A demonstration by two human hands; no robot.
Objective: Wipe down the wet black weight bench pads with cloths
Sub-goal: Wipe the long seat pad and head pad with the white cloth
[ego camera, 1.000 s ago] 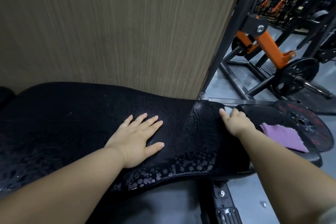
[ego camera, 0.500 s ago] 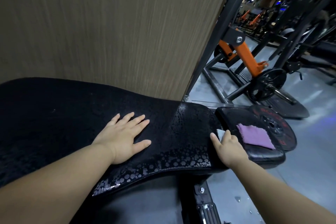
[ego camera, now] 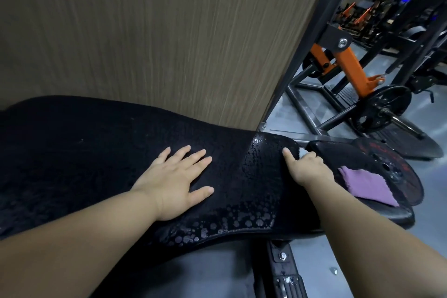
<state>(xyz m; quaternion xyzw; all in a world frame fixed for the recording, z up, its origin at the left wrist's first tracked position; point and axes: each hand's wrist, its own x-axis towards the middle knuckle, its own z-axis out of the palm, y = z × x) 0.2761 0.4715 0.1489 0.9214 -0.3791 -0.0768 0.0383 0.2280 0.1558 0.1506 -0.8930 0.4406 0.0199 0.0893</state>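
On the wet bench pad (ego camera: 96, 152), your left hand (ego camera: 174, 184) presses flat, fingers spread. At the pad's right edge, your right hand (ego camera: 307, 169) grips a white cloth (ego camera: 302, 152). A purple cloth (ego camera: 365, 185) lies right of it; wall (ego camera: 169, 31) close behind.

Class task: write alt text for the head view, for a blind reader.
A left hand rests flat on a wet black bench pad; the right hand grips a pale cloth at its end. A purple cloth lies nearby.
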